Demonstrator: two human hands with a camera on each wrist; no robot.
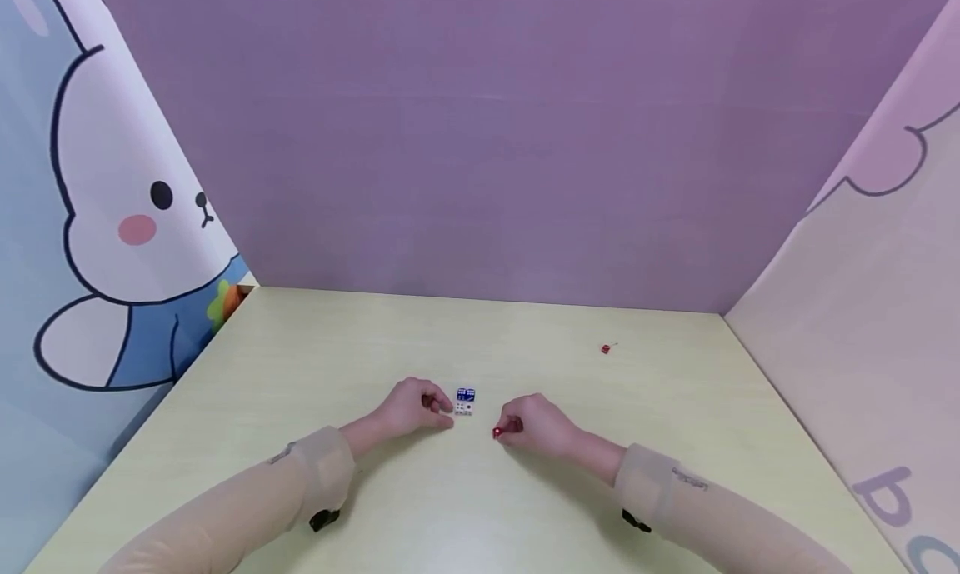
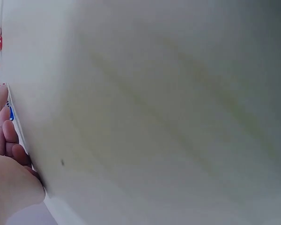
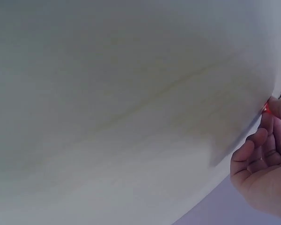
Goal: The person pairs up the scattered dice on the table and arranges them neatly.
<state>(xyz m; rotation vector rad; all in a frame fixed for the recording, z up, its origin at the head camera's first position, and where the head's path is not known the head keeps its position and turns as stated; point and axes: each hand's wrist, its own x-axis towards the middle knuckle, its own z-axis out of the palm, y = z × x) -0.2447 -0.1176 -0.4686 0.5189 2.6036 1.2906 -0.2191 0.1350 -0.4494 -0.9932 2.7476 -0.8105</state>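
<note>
In the head view, my right hand (image 1: 538, 426) pinches a red die (image 1: 497, 432) between thumb and fingertips, low over the table. To the left of it stands a small block of dice, with blue dice (image 1: 466, 394) at the back and white dice (image 1: 464, 408) in front. My left hand (image 1: 412, 406) is beside that block's left side, fingers loosely bent and fingertips right at the white dice. The right wrist view shows the right hand (image 3: 267, 159) with a bit of the red die (image 3: 266, 109) at its fingertips.
Another small red die (image 1: 606, 349) lies farther back on the right of the pale table (image 1: 360, 332). A purple panel (image 1: 480, 141) rises at the back edge. Printed panels stand on the left (image 1: 142, 266) and right (image 1: 862, 307).
</note>
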